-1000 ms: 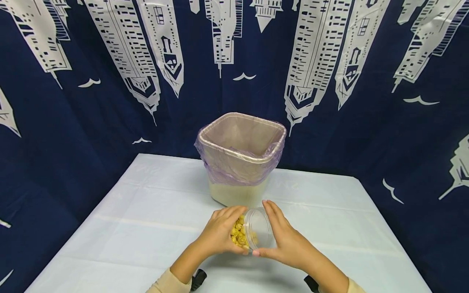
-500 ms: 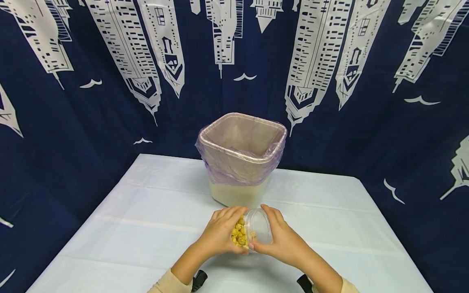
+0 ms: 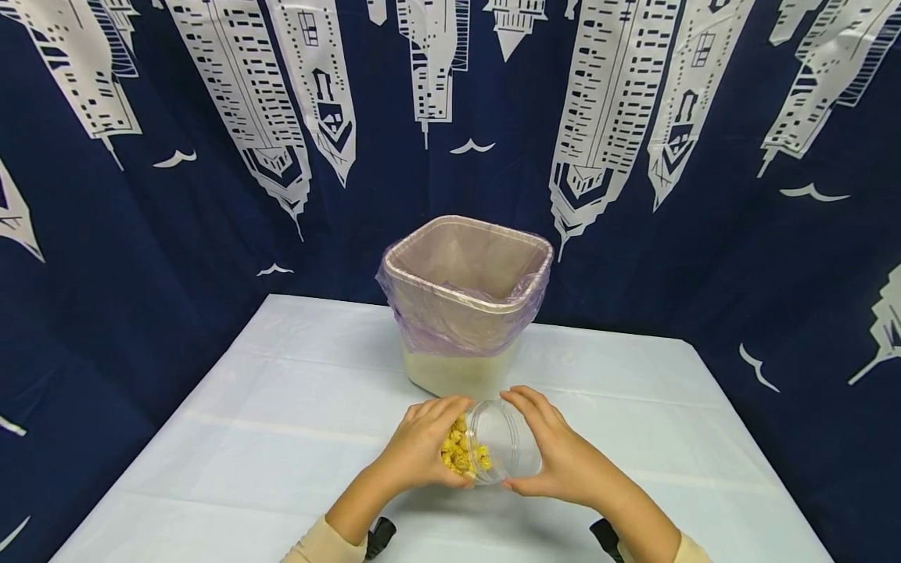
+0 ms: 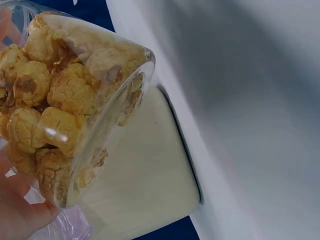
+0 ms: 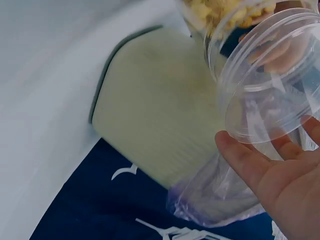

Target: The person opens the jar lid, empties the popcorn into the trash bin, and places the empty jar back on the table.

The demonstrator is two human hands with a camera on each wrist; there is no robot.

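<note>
My left hand [image 3: 422,447] grips a clear plastic jar [image 4: 115,45] of yellow popcorn [image 4: 70,90], lying on its side. Its flat base shows in the left wrist view, where a thumb or finger [image 4: 22,215] curves at its side. At the jar's right end is a clear, cup-shaped plastic piece [image 5: 272,75] with a ridged rim. My right hand [image 3: 566,461] holds this piece between fingers and thumb. A few popcorn pieces show through the clear plastic near the ridged rim in the head view. The left palm hides part of the jar.
Just beyond my hands stands a cream bin [image 3: 450,371] with a purple plastic liner [image 3: 461,328] folded over its rim. A white cloth covers the table [image 3: 281,391]. A dark blue curtain [image 3: 394,180] with white building prints hangs behind.
My right hand shifts slightly left, then back right, its thumb now farther right. The clear piece reaches farther right than before. My left hand stays nearly still.
</note>
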